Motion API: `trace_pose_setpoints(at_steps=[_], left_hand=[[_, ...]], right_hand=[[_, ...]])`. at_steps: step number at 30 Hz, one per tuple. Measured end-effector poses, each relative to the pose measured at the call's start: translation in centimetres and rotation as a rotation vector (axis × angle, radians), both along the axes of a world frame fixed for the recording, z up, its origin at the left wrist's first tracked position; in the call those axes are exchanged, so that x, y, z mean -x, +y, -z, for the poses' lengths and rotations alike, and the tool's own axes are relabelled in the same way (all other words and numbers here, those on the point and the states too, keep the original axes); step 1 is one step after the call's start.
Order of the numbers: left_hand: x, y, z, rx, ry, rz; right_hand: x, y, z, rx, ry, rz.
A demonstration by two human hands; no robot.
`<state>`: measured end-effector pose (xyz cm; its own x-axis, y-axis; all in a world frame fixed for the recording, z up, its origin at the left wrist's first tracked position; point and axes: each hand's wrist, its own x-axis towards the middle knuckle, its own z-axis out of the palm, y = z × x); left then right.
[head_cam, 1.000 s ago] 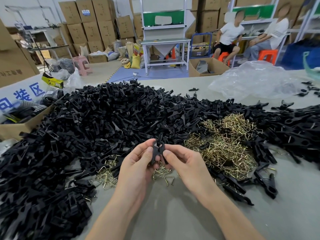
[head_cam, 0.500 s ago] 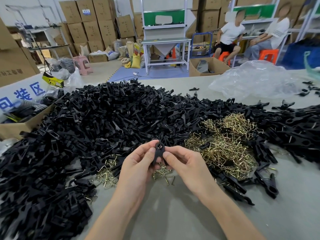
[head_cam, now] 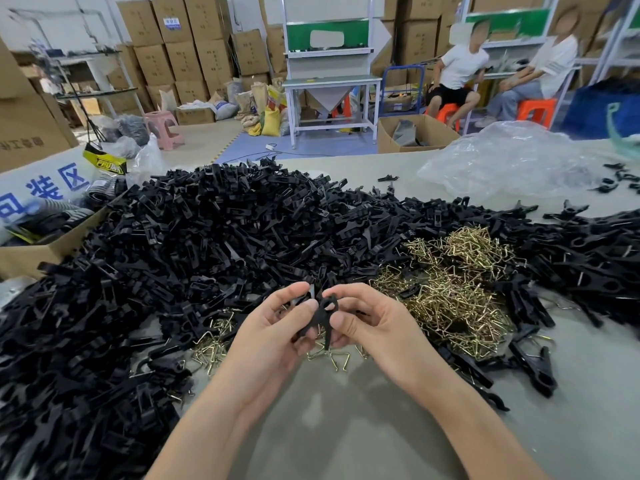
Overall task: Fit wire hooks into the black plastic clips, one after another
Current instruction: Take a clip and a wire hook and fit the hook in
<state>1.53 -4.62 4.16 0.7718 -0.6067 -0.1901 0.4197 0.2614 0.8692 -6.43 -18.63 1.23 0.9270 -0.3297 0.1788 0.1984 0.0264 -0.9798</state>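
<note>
Clip [head_cam: 323, 311] pinched between my left hand [head_cam: 273, 329] and right hand [head_cam: 369, 318].
I've turned it, legs now splayed downward; I cannot tell whether a hook is seated.

black clip [head_cam: 321, 315]: midair, ring up, legs down | wire hooks [head_cam: 450, 292]: brass heap, right

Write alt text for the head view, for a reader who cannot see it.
The left hand and right hand pinch one black plastic clip over a grey table. A heap of black clips spreads behind and left; a pile of brass-coloured wire hooks lies right of the hands.
</note>
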Motion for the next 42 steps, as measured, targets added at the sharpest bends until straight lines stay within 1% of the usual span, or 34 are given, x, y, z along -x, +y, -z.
trace_pose_setpoints(at_steps=[4,6,7,8,9,10,11,12,13,14,15,17,20,23,26,28,29,31,33,35,38,42], left_hand=[[0.1,0.2,-0.1,-0.005,0.011,0.029],[0.0,0.3,-0.1,-0.018,0.01,0.027],[-0.1,0.3,0.1,-0.044,-0.005,0.005],[-0.3,0.4,0.3,-0.108,-0.072,-0.036],[-0.6,0.6,0.6,-0.227,-0.229,-0.09],[-1.0,1.0,1.1,-0.399,-0.485,-0.149],[-1.3,1.4,1.5,-0.569,-0.804,-0.187],[-1.5,1.9,1.9,-0.69,-1.106,-0.163],[-1.6,2.3,2.2,-0.787,-1.327,-0.095],[-1.6,2.5,2.5,-0.868,-1.455,-0.005],[-1.7,2.6,2.7,-0.946,-1.511,0.079],[-1.9,2.5,3.2,-1.064,-1.515,0.199],[-2.0,2.4,3.4,-1.024,-1.53,0.178],[-1.6,2.0,3.3,-0.98,-1.615,0.116],[-1.5,2.1,3.4,-0.945,-1.565,0.064],[-1.3,2.0,2.8,-0.827,-1.412,-0.046],[-1.2,1.9,2.5,-0.743,-1.279,-0.117],[-1.0,1.5,1.9,-0.532,-0.914,-0.219],[-0.6,1.0,1.3,-0.318,-0.566,-0.196],[-0.2,0.6,0.9,-0.184,-0.359,-0.137],[0.1,0.2,0.9,-0.094,-0.194,-0.086],[0.0,0.3,1.0,-0.07,-0.158,-0.053]], right_hand=[[0.2,-0.1,-0.2,0.008,-0.004,-0.065],[0.1,0.0,-0.1,0.029,-0.001,-0.049],[0.0,0.0,0.0,0.036,0.0,-0.023],[0.0,0.0,0.0,0.042,-0.004,0.011],[-0.1,-0.1,0.0,0.046,-0.013,0.053],[-0.1,-0.3,0.0,0.044,-0.024,0.1],[0.0,-0.5,0.0,0.031,-0.036,0.145],[0.0,-0.8,0.0,0.012,-0.05,0.185],[0.0,-1.0,0.0,-0.011,-0.065,0.215],[0.0,-1.2,0.0,-0.033,-0.079,0.238],[0.0,-1.3,0.1,-0.055,-0.088,0.254],[-0.1,-1.4,0.2,-0.078,-0.092,0.274],[-0.1,-1.4,0.3,-0.075,-0.098,0.291],[-0.2,-1.4,0.4,-0.08,-0.098,0.297],[-0.2,-1.4,0.3,-0.106,-0.1,0.3],[-0.2,-1.5,0.4,-0.168,-0.11,0.29],[-0.3,-1.5,0.4,-0.203,-0.116,0.28],[-0.3,-1.4,0.3,-0.265,-0.123,0.249],[-0.4,-1.2,0.3,-0.273,-0.121,0.193],[-0.3,-0.8,0.5,-0.215,-0.116,0.116],[-0.3,-0.4,0.5,-0.174,-0.124,0.059],[-0.3,-0.3,0.3,-0.161,-0.116,0.064]])
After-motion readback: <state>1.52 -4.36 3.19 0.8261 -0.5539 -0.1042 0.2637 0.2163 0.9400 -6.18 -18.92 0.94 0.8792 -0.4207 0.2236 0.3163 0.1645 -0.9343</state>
